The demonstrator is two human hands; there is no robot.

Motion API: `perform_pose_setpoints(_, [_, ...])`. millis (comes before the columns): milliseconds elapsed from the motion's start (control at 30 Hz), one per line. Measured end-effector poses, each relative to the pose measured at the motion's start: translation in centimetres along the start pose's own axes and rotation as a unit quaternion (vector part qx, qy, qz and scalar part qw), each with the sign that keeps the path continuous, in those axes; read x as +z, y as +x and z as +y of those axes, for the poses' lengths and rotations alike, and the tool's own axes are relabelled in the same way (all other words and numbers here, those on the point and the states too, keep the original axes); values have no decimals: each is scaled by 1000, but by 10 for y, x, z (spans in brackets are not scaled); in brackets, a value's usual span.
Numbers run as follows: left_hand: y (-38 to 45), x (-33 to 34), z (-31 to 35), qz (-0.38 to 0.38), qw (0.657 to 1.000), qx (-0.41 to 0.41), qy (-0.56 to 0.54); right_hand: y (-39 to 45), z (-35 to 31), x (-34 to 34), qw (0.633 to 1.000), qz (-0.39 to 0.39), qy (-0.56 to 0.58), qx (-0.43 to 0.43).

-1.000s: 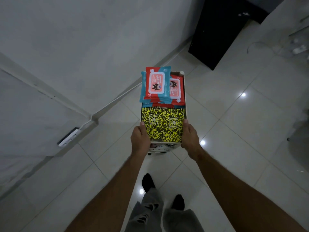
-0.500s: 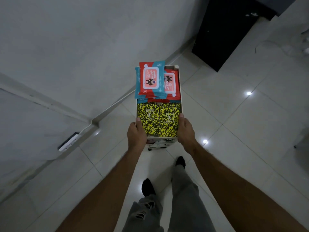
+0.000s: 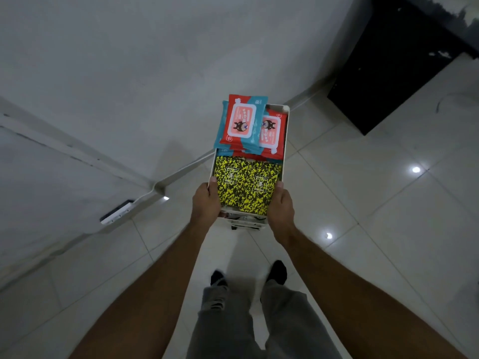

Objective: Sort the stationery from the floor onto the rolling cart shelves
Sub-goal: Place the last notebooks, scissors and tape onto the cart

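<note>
A: Looking down at the rolling cart (image 3: 285, 141), both hands are on its near end. Left hand (image 3: 206, 203) curls round the left edge, right hand (image 3: 282, 207) round the right edge.

B: What's on top?

A: Two yellow-black speckled notebooks (image 3: 246, 186) side by side nearest the person, red-and-teal wipe packs (image 3: 242, 123) stacked at the far end, one overhanging the left edge. Cart stands on the tiled floor (image 3: 375, 203), near the wall (image 3: 116, 73).

Glossy white floor tiles (image 3: 375, 182) reflect ceiling light spots. A black cabinet (image 3: 396, 63) stands at upper right against the white wall (image 3: 129, 60). A white power strip (image 3: 118, 215) lies along the baseboard.
</note>
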State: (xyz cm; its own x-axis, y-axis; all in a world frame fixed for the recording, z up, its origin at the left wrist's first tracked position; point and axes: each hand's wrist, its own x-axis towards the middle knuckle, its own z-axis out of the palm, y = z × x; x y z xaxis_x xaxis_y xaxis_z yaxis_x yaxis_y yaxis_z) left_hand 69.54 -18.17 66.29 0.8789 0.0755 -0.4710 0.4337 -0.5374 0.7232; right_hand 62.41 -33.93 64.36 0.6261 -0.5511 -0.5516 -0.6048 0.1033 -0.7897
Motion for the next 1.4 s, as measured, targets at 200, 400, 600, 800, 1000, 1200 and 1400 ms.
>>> perform_pose_setpoints(200, [37, -9, 13, -31, 999, 5, 8, 18, -17, 20, 1000, 15, 7, 4])
perform_pose_setpoints(400, [89, -15, 27, -55, 998, 30, 22, 44, -44, 43, 998, 58, 6, 17])
perform_pose_setpoints(600, [137, -29, 51, -94, 993, 60, 36, 61, -72, 74, 995, 87, 30, 35])
perform_pose_setpoints(800, [180, -42, 75, -110, 987, 83, 81, 77, -94, 105, 990, 121, 63, 46])
perform_pose_setpoints(1000, [215, -48, 94, -130, 981, 104, 102, 94, -109, 126, 984, 139, 96, 50])
perform_pose_setpoints(1200, [244, -51, 126, -145, 978, 104, 103, 115, -130, 140, 977, 162, 126, 50])
perform_pose_setpoints(1400, [278, -52, 148, -161, 971, 128, 121, 134, -151, 158, 971, 185, 143, 55])
